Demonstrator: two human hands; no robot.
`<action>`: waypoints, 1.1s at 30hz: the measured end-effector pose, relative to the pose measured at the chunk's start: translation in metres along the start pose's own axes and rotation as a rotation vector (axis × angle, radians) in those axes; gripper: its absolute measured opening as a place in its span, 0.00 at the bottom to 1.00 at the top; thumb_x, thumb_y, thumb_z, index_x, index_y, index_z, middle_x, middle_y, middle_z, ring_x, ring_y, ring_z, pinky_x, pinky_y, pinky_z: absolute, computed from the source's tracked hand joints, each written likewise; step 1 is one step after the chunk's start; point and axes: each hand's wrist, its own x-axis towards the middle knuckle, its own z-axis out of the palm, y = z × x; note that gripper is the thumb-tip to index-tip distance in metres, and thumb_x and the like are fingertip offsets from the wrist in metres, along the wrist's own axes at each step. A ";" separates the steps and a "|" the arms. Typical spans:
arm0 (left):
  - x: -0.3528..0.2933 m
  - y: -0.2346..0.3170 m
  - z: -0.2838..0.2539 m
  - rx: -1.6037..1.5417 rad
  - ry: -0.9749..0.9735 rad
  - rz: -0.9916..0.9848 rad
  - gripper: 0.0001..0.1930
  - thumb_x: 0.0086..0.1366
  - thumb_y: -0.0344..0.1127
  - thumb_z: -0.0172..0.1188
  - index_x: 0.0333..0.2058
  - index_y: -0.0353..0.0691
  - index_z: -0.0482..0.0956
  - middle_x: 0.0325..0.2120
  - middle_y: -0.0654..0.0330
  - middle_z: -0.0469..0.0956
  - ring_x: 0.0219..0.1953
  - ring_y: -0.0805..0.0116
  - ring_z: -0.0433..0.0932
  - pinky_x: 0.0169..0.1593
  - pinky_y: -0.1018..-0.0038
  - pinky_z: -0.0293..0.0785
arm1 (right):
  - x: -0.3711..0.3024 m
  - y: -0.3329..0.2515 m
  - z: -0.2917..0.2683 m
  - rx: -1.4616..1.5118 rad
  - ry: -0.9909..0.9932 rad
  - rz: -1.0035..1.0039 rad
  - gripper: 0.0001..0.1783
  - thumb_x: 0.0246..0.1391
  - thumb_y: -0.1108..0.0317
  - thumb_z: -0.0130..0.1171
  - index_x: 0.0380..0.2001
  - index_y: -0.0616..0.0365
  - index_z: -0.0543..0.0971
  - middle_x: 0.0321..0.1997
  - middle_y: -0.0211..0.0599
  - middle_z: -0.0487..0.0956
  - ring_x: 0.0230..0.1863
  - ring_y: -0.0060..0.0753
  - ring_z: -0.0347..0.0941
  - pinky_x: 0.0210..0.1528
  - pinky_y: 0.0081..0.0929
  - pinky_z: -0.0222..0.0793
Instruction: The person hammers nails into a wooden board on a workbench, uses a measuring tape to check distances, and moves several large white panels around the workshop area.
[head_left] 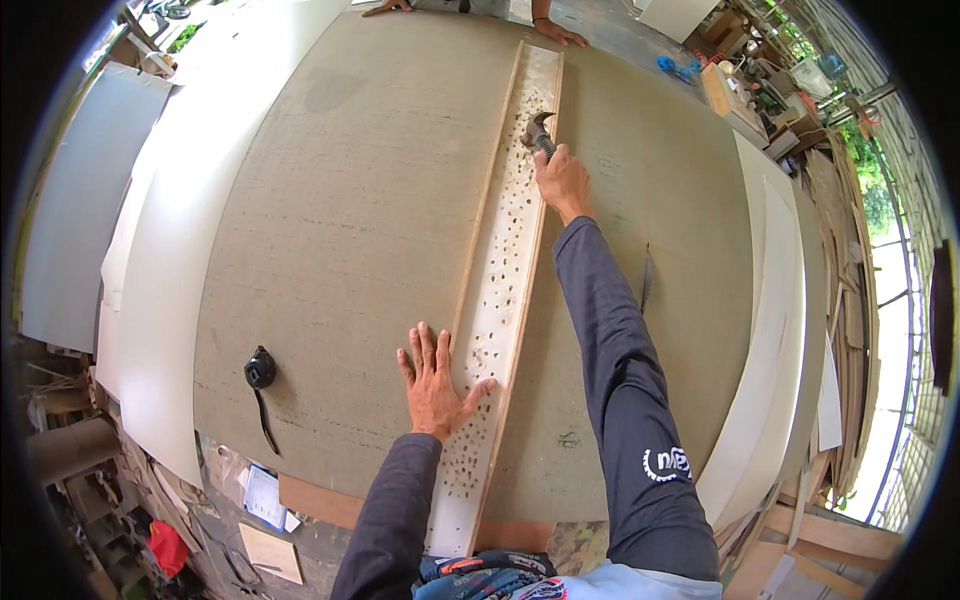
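Note:
A long white board with wooden edge strips and many small holes runs away from me across a large grey-brown sheet. My left hand lies spread on its left edge, the thumb reaching over the white face. Toward the far end, my right hand is closed round the handle of a claw hammer. The hammer's head is over the holed face near the right edge strip; I cannot tell whether it touches.
A black tape measure lies at the left, a thin dark pointed tool right of my forearm. Across the sheet, another person's hands rest on its far edge. White sheets flank both sides; stacked boards stand far right.

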 end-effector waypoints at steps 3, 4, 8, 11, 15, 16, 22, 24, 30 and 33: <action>0.001 -0.001 0.000 -0.002 0.002 -0.001 0.56 0.55 0.71 0.57 0.69 0.37 0.47 0.71 0.45 0.37 0.74 0.53 0.29 0.72 0.55 0.22 | 0.002 0.004 -0.007 -0.016 0.022 -0.011 0.24 0.60 0.49 0.48 0.37 0.64 0.73 0.33 0.58 0.80 0.35 0.62 0.77 0.40 0.53 0.70; 0.000 -0.001 0.001 -0.002 0.001 0.000 0.56 0.55 0.71 0.57 0.69 0.37 0.47 0.71 0.45 0.37 0.74 0.53 0.29 0.72 0.55 0.22 | 0.003 0.004 -0.009 -0.020 0.040 -0.020 0.24 0.61 0.49 0.48 0.38 0.64 0.73 0.33 0.58 0.80 0.35 0.62 0.77 0.38 0.53 0.70; -0.001 -0.004 -0.004 0.005 0.009 -0.009 0.55 0.55 0.70 0.58 0.69 0.37 0.47 0.71 0.44 0.38 0.74 0.53 0.30 0.72 0.54 0.23 | -0.016 -0.013 -0.020 0.255 0.368 -0.106 0.22 0.63 0.50 0.46 0.37 0.62 0.71 0.32 0.57 0.80 0.32 0.59 0.77 0.32 0.52 0.70; 0.001 0.002 -0.004 -0.005 0.010 0.007 0.55 0.55 0.70 0.58 0.68 0.36 0.48 0.71 0.44 0.38 0.74 0.52 0.31 0.72 0.54 0.23 | -0.016 0.003 -0.007 0.205 0.612 -0.206 0.20 0.63 0.51 0.47 0.37 0.62 0.70 0.27 0.56 0.80 0.30 0.59 0.77 0.31 0.52 0.69; 0.001 0.003 -0.004 -0.024 0.000 -0.005 0.55 0.55 0.70 0.58 0.68 0.36 0.49 0.71 0.44 0.38 0.74 0.52 0.31 0.72 0.54 0.23 | 0.015 0.016 -0.004 -0.218 -0.006 -0.224 0.22 0.62 0.50 0.48 0.36 0.61 0.70 0.26 0.57 0.79 0.30 0.61 0.78 0.32 0.54 0.70; 0.001 0.002 -0.004 -0.017 0.002 -0.005 0.55 0.55 0.71 0.58 0.68 0.36 0.49 0.71 0.44 0.38 0.74 0.52 0.31 0.72 0.54 0.23 | 0.019 0.008 -0.008 -0.154 0.041 -0.193 0.21 0.62 0.50 0.48 0.35 0.61 0.70 0.26 0.57 0.79 0.30 0.61 0.78 0.31 0.54 0.70; 0.001 0.002 -0.005 0.012 -0.028 -0.016 0.56 0.55 0.73 0.54 0.69 0.37 0.46 0.71 0.46 0.35 0.74 0.54 0.28 0.72 0.54 0.21 | 0.001 -0.010 0.001 0.118 0.481 -0.153 0.20 0.63 0.50 0.48 0.32 0.58 0.67 0.22 0.55 0.79 0.27 0.61 0.77 0.30 0.54 0.70; 0.001 0.004 -0.006 0.000 -0.029 -0.019 0.56 0.55 0.73 0.54 0.69 0.37 0.46 0.71 0.46 0.35 0.74 0.54 0.28 0.72 0.54 0.21 | 0.000 -0.004 -0.003 -0.022 0.187 -0.044 0.22 0.62 0.50 0.48 0.31 0.61 0.72 0.26 0.56 0.80 0.32 0.61 0.78 0.35 0.53 0.71; -0.003 -0.003 0.001 0.001 0.041 -0.006 0.56 0.54 0.71 0.58 0.68 0.35 0.49 0.71 0.43 0.39 0.74 0.52 0.31 0.71 0.54 0.23 | -0.057 -0.026 -0.036 0.206 0.165 0.114 0.24 0.60 0.49 0.50 0.29 0.63 0.76 0.27 0.58 0.79 0.34 0.61 0.77 0.38 0.51 0.70; -0.003 -0.001 -0.002 -0.008 0.042 0.001 0.56 0.54 0.72 0.56 0.68 0.35 0.49 0.71 0.43 0.39 0.74 0.52 0.31 0.72 0.54 0.23 | -0.139 -0.049 -0.034 0.399 0.168 0.012 0.21 0.61 0.51 0.51 0.29 0.61 0.76 0.25 0.56 0.79 0.31 0.59 0.77 0.32 0.47 0.70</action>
